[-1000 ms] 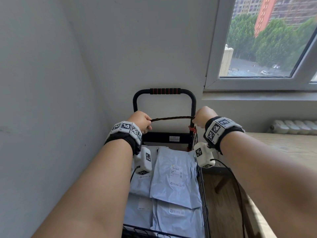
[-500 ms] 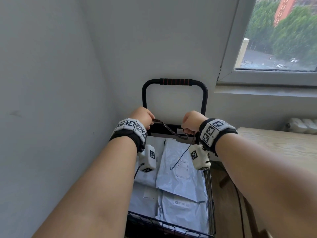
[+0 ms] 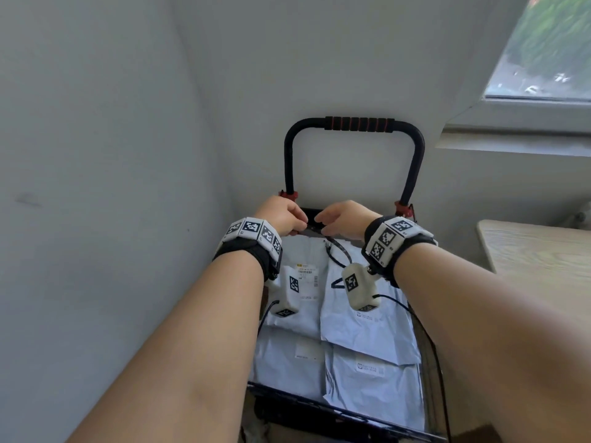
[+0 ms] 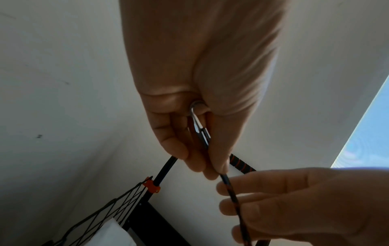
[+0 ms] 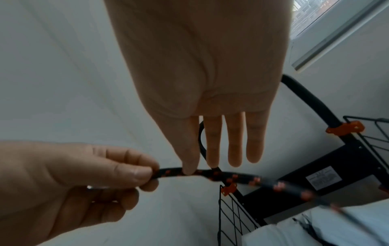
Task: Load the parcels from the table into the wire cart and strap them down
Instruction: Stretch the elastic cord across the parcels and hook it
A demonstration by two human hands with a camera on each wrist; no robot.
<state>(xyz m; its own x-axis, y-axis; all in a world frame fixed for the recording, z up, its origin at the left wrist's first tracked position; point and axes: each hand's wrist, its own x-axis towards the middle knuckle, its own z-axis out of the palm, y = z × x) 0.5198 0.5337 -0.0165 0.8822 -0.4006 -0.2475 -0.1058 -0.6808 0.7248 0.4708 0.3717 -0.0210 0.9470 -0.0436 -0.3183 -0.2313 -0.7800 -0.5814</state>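
Head view shows the parcels (image 3: 364, 330) already laid in the wire cart (image 3: 428, 356), while the strap (image 5: 231, 177) is pinched by the left hand (image 3: 283, 215) and the right hand (image 3: 343, 220), not yet hooked.

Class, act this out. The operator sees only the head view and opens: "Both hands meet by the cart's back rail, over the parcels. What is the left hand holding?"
Observer: The left wrist view shows the left hand curled round a metal hook lying in its palm.
Operator: Is that hook caught on the cart?
Observer: No. It sits wholly inside the hand, above the wire mesh and apart from it.
Operator: What is the right hand doing?
Observer: In the right wrist view, the right hand pinches the black, orange-flecked bungee cord beside the left hand's grip, with its other fingers straight.
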